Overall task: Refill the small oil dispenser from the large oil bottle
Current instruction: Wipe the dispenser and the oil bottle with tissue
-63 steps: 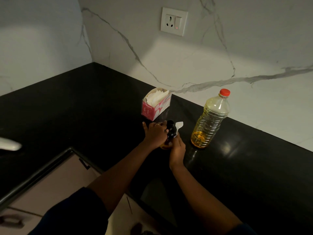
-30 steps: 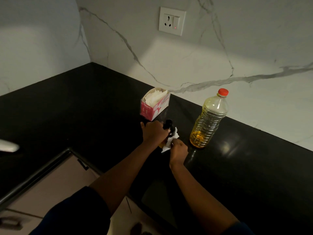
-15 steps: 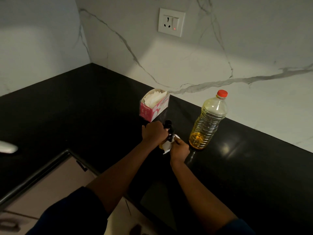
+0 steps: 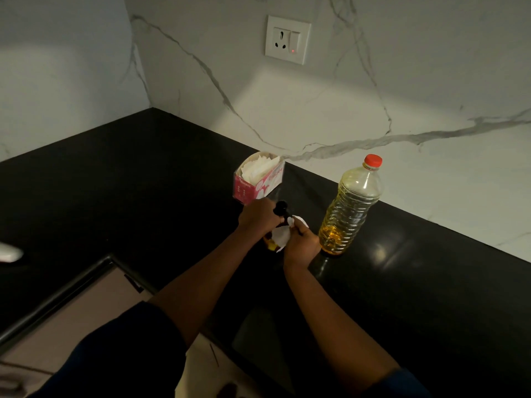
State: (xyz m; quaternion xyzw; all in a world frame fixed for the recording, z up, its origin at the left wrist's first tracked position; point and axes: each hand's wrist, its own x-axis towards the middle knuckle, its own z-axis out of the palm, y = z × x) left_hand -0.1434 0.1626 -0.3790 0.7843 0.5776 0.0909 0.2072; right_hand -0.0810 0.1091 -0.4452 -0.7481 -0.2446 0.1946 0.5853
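The small oil dispenser (image 4: 277,225) stands on the black surface (image 4: 143,179), just left of the large oil bottle (image 4: 349,208) with its red cap on. The left hand (image 4: 258,218) wraps its fingers closed around the dispenser's upper part, while the right hand (image 4: 301,241) pinches a white tissue (image 4: 280,235) against its side. The pink tissue box (image 4: 258,178) sits just behind the dispenser.

Countertop (image 4: 120,179): black polished stone, glossy, light reflected at right. Backsplash (image 4: 316,110): white marble-look, grey-veined, smooth. Large oil bottle (image 4: 349,208): clear ribbed plastic, shiny, capped in red plastic. Tissue box (image 4: 258,182): pink printed card, white paper tissues seen inside. Crumpled tissue (image 4: 280,236): soft matt paper. Socket plate (image 4: 287,39): smooth white plastic.
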